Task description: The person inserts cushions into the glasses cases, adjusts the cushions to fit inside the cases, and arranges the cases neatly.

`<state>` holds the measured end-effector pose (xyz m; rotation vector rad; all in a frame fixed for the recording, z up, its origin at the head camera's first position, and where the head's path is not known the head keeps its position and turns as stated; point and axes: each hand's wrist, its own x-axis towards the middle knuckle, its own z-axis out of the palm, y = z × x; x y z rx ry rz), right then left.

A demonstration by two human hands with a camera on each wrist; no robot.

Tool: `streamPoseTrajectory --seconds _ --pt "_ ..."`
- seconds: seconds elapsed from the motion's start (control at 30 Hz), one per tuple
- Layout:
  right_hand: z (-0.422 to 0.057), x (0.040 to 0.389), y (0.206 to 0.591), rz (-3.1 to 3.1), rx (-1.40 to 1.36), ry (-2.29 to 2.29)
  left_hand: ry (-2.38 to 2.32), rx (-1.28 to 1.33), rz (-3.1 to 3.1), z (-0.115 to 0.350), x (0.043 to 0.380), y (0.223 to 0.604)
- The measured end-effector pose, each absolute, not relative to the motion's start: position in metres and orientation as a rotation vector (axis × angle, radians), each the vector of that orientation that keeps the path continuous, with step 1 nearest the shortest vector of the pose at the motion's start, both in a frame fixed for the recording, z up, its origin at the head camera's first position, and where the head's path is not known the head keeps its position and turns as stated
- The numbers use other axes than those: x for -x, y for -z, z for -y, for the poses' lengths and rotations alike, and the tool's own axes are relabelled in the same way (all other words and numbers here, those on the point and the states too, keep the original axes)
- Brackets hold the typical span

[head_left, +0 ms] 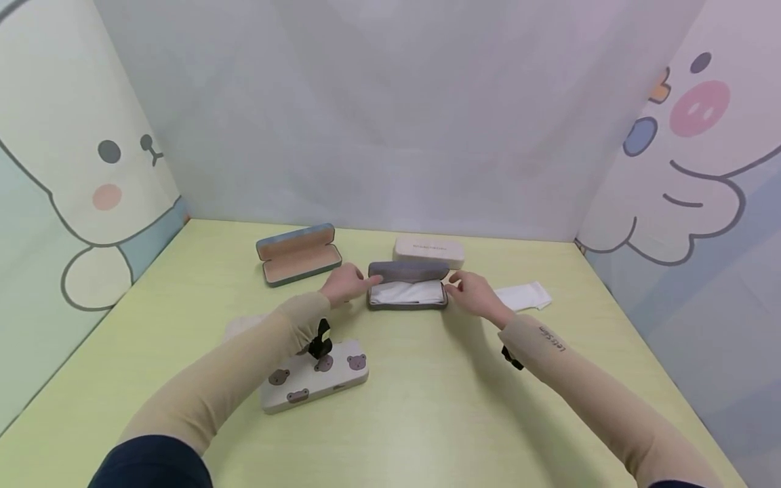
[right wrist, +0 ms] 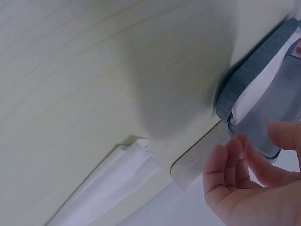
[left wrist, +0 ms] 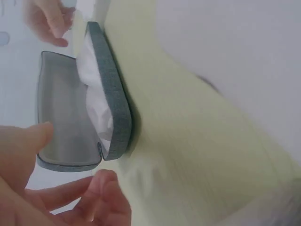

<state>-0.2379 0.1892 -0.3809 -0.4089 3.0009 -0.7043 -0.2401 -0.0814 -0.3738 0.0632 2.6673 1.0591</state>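
A grey hinged glasses case (head_left: 407, 306) stands with its lid raised and a folded white cloth (head_left: 407, 293) inside. At its left end is my left hand (head_left: 346, 283), its thumb overlapping the lid (left wrist: 66, 108) in the left wrist view and its fingers bent beside the hinge. My right hand (head_left: 478, 294) is at the opposite end. In the right wrist view its thumb and loosely bent fingers stand apart near the lid's corner. Whether either hand presses on the lid, I cannot tell.
An open blue-green case (head_left: 299, 261) with a tan lining lies back left. Behind the grey case is a pale box (head_left: 429, 251). A white cloth (head_left: 525, 296) lies to the right. Beneath my left forearm sits a bear-patterned case (head_left: 311, 379), partly covered.
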Motion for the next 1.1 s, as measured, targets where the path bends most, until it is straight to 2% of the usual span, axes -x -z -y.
streamPoseTrajectory --seconds 0.3,0.73,1.1 --pt "-0.195 0.238 0.371 -2.711 0.17 0.926 -1.293 0.152 -2.386 0.081 0.24 0.369" --pt "-0.196 0.25 0.371 -2.319 0.045 1.228 -1.428 0.228 -2.175 0.079 0.248 0.372" --pt "-0.187 0.257 0.376 -2.297 -0.019 1.245 -1.503 0.228 -2.114 0.071 0.25 0.377"
